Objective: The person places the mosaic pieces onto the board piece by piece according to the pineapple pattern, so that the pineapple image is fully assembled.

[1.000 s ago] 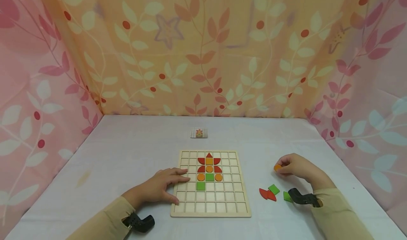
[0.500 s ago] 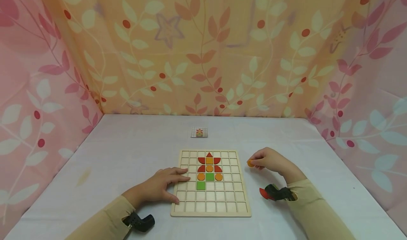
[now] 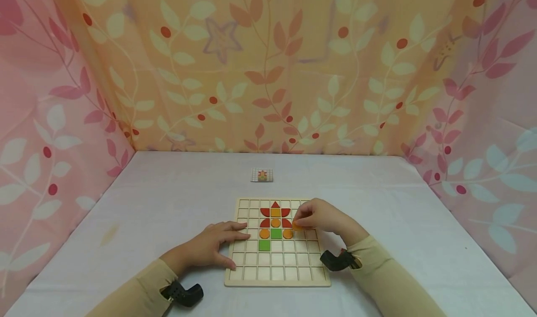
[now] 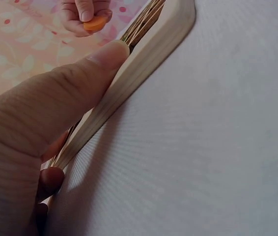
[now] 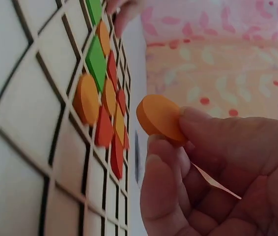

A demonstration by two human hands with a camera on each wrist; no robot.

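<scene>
- Your left hand (image 3: 211, 247) rests at the left edge of the gridded board (image 3: 271, 283), fingers extended over the squares, thumb on the rim
- Your right hand (image 3: 320, 217) pinches an orange disc (image 5: 161, 118) between thumb and fingers; your two hands are apart
- Disc is above the board's right part, just right of the lower right red piece (image 3: 286, 223); right wrist view shows it off the squares
- Set on the grid: red triangle (image 3: 275, 205) at top, orange square (image 3: 275, 212) directly below, green square (image 3: 276, 233) between two round orange pieces (image 3: 287, 233)
- Picture card (image 3: 262, 175) lies beyond the board
</scene>
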